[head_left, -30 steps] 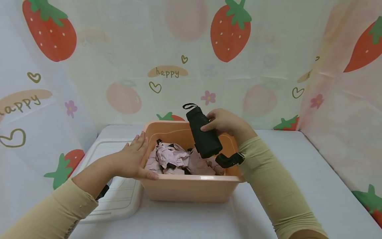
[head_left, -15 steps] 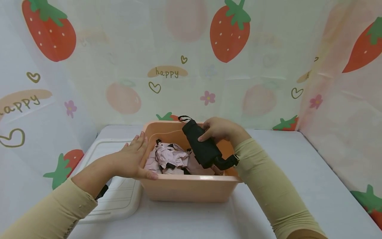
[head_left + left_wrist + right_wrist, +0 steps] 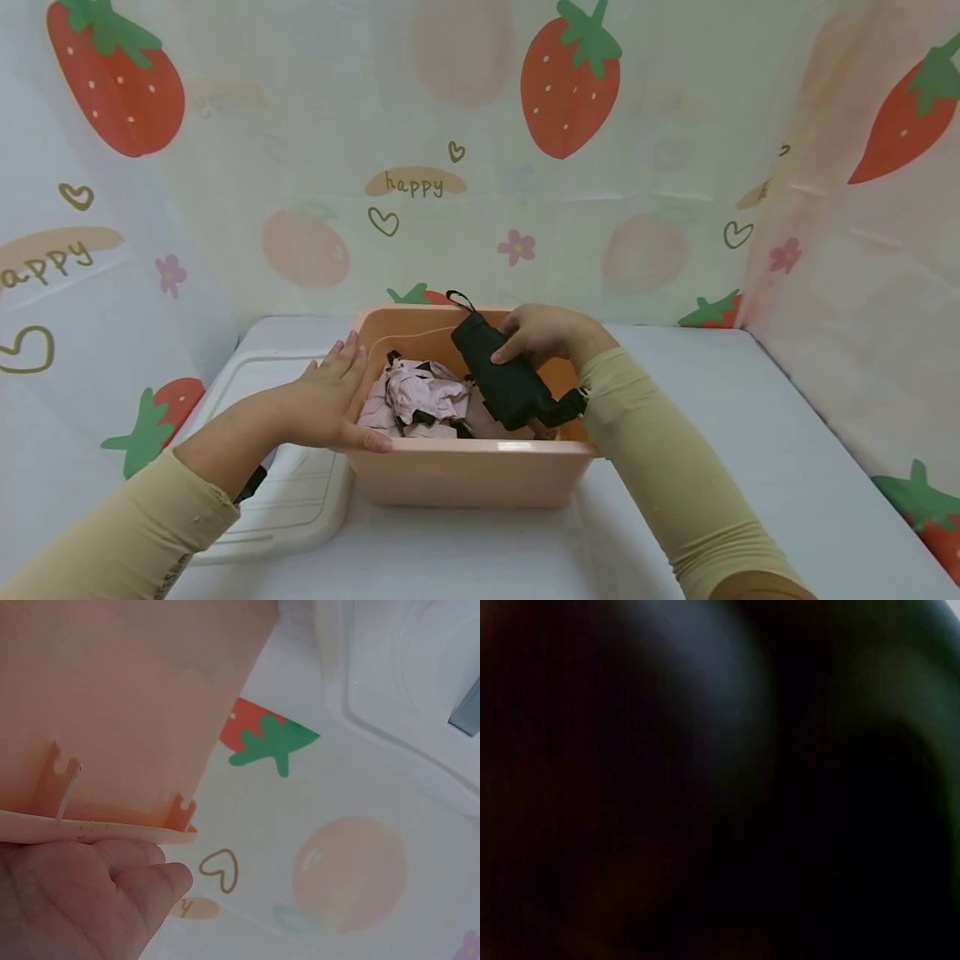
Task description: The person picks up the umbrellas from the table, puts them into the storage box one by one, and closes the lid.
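In the head view my right hand (image 3: 551, 333) grips a black tapered cylinder (image 3: 495, 367) with a small loop strap at its narrow end. The thumb lies along its near side and the other fingers go behind it. It slants down to the right inside the peach plastic tub (image 3: 465, 471), over crumpled pale pink packets (image 3: 423, 392) with black bits. My left hand (image 3: 318, 408) rests flat against the tub's left side, thumb on the front rim. From the left wrist, the same hand (image 3: 82, 892) lies at the rim. The right wrist view is too dark to read.
A white lid (image 3: 288, 500) lies on the white tabletop (image 3: 712, 400) left of the tub, partly under my left forearm. A strawberry-printed cloth (image 3: 637, 125) stands behind and along both sides. A grey-blue piece (image 3: 469, 712) shows on the lid in the left wrist view.
My right hand has lowered the black cylinder into the tub and a little to the left. The left hand has stayed at the tub's side. The head view has shifted slightly.
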Motion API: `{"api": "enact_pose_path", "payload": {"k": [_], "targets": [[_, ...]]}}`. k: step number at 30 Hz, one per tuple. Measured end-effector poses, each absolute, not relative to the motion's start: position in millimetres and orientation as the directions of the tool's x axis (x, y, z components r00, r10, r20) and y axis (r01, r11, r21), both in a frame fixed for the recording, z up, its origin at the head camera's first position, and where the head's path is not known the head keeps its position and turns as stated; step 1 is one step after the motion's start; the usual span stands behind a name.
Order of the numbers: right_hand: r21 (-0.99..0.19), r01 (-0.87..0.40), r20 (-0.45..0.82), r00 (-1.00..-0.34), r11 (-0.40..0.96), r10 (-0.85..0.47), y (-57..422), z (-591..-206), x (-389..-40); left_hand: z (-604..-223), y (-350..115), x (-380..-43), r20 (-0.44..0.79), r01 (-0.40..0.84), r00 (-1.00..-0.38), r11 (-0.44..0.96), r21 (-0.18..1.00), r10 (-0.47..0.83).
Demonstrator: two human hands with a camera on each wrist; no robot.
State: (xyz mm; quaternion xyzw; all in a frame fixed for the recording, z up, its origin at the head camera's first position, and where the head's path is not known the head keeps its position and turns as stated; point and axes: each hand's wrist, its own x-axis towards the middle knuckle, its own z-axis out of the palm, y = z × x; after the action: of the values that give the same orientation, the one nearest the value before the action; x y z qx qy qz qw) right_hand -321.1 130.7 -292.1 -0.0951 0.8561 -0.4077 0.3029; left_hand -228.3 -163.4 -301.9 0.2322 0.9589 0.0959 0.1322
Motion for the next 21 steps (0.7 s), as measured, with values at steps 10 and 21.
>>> {"api": "enact_pose_path", "payload": {"k": [10, 21], "targets": [[-0.769, 0.095, -0.440, -0.797, 0.632, -0.415, 128.5, -294.9, -324.0, -302.6, -164.3, -229.6, -0.217, 0.408, -0.861, 0.879, 0.249, 0.461], [-0.806, 0.209, -0.490, -0.760, 0.554, -0.427, 130.2, -292.0, -320.5, -305.5, -166.8, -230.8, -0.217, 0.419, -0.858, 0.879, 0.229, 0.465]]}}
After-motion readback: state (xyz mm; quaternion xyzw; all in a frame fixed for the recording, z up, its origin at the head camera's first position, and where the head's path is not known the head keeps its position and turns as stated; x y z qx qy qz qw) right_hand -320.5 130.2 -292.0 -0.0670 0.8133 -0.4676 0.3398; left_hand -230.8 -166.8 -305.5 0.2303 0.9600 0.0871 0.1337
